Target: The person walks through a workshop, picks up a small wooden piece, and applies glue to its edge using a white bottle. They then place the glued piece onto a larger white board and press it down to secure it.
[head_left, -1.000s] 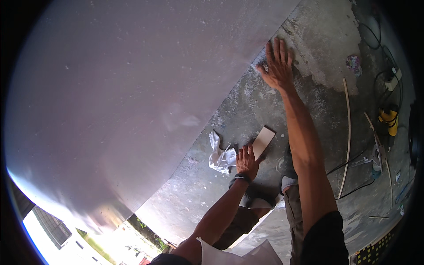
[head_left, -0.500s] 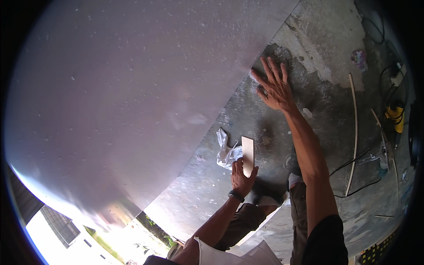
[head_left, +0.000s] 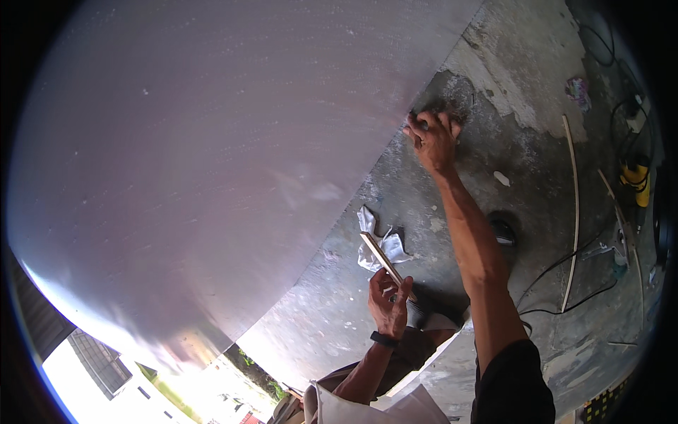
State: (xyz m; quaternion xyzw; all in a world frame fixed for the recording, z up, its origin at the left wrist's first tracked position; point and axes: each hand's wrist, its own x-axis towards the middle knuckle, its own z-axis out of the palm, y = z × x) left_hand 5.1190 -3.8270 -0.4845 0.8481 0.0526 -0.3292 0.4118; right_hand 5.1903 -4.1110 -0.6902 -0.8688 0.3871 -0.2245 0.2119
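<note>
White and smooth, a big panel (head_left: 212, 162) fills the left and middle of the view, its right edge running down across bare grey concrete floor (head_left: 522, 78). At that edge, far up, the right hand (head_left: 432, 138) presses with fingers curled, gripping something small and dark I cannot make out. Nearer, the left hand (head_left: 388, 304) grasps a thin flat board (head_left: 381, 258), tilted edge-on, its far end just over a crumpled white rag (head_left: 374, 244) on the floor. Off to the right lie a pale strip (head_left: 573, 205), black cables (head_left: 565, 283) and a yellow tool (head_left: 635, 177).
</note>
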